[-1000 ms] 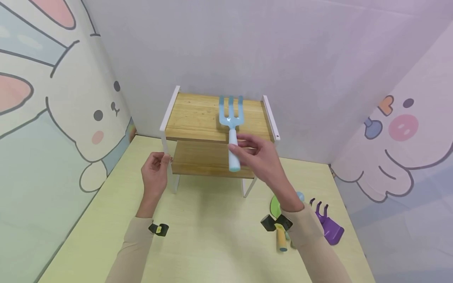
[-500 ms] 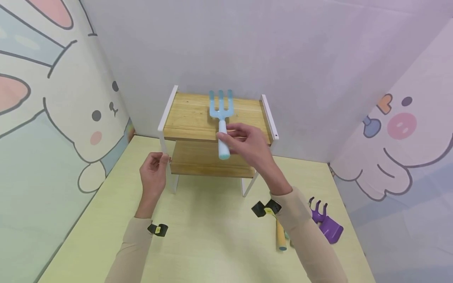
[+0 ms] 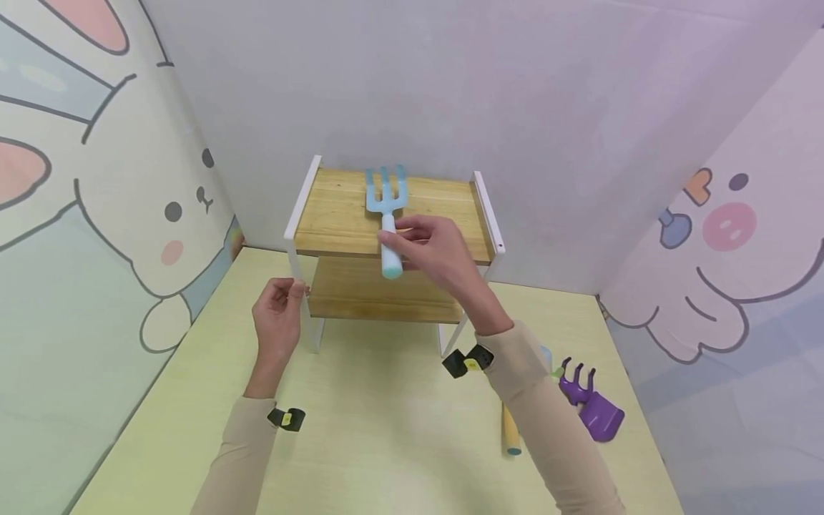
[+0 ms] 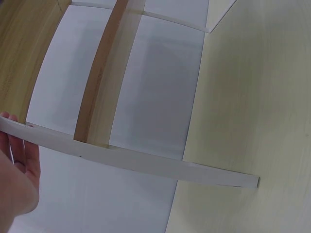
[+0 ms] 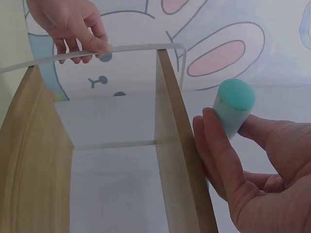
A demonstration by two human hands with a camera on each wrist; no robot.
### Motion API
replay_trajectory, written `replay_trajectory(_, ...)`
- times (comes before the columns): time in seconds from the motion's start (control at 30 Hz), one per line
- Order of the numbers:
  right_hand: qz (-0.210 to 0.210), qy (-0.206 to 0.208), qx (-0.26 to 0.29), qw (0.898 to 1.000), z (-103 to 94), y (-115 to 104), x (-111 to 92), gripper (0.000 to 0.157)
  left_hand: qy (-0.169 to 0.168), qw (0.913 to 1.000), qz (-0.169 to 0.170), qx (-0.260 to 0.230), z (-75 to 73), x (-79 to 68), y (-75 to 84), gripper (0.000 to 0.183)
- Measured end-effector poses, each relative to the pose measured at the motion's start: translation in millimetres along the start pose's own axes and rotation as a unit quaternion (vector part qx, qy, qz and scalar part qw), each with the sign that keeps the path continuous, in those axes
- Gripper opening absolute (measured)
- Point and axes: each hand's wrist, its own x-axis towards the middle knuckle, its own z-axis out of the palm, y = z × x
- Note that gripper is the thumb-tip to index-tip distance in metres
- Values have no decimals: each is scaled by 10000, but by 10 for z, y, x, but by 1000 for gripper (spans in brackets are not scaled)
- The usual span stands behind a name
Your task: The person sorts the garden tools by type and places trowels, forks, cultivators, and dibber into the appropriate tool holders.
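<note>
A light-blue toy garden fork (image 3: pixel 388 204) with three tines lies over the top board of a small two-tier shelf (image 3: pixel 347 229). My right hand (image 3: pixel 430 250) pinches its pale handle between thumb and fingers, and the handle's end juts past the board's front edge. In the right wrist view the handle's turquoise end cap (image 5: pixel 237 94) shows between the fingers, close by the upper board. On the left, my left hand (image 3: pixel 278 315) grips the shelf's white front post (image 4: pixel 131 159) between thumb and curled fingers.
To the right on the pale floor lie a purple hand rake (image 3: pixel 576 386), a purple shovel blade (image 3: pixel 601 416) and a yellow handle (image 3: pixel 511 431), partly hidden by my right sleeve. Fabric walls with cartoon animals stand behind and on both sides.
My right hand has carried the garden fork leftward across the top board and a little farther back. The left hand has stayed on the shelf's post.
</note>
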Motion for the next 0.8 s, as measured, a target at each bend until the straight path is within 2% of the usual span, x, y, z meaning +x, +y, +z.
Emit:
replay_trajectory(0.23, 161, -159, -106, 9997, 28, -74, 77, 37, 5, 10000, 16, -22, -2, -6, 5, 20)
replay_trajectory(0.5, 210, -377, -6, 9991, 86, -132, 143, 36, 20, 9999, -67, -73, -1, -3, 1, 4)
replay_trajectory(0.8, 316, -356, -81, 9988, 160, -189, 245, 35, -2, 10000, -48, -62, 8, -9, 17, 11)
